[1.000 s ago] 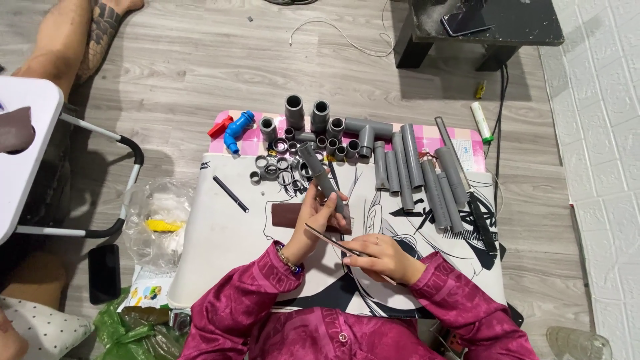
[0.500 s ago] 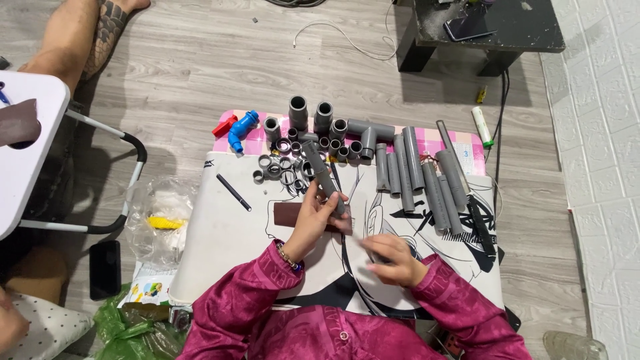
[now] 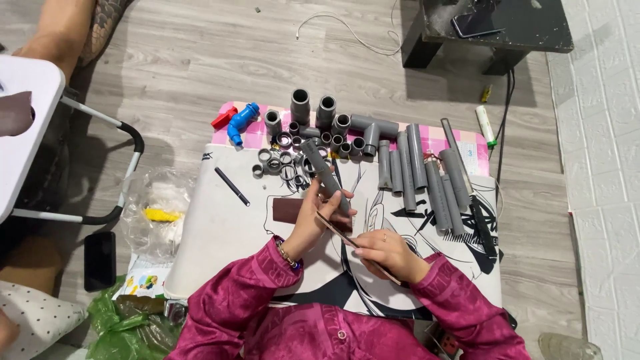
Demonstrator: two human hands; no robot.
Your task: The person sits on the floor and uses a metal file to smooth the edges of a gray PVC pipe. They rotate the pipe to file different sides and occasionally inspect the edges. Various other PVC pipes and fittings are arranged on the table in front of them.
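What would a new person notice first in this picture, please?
Probably the two hands at the centre: the left hand holds a grey pipe piece and the right hand a thin flat strip. Behind them, grey pipes and fittings lie in rows on the white board.

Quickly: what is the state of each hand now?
Left hand: closed on a grey pipe.
Right hand: closed on a thin flat strip.

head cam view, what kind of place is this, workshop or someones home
Most likely a room in a home, used as a makeshift work spot: wood-look plank floor, low table with grey pipe pieces, a dark side table.
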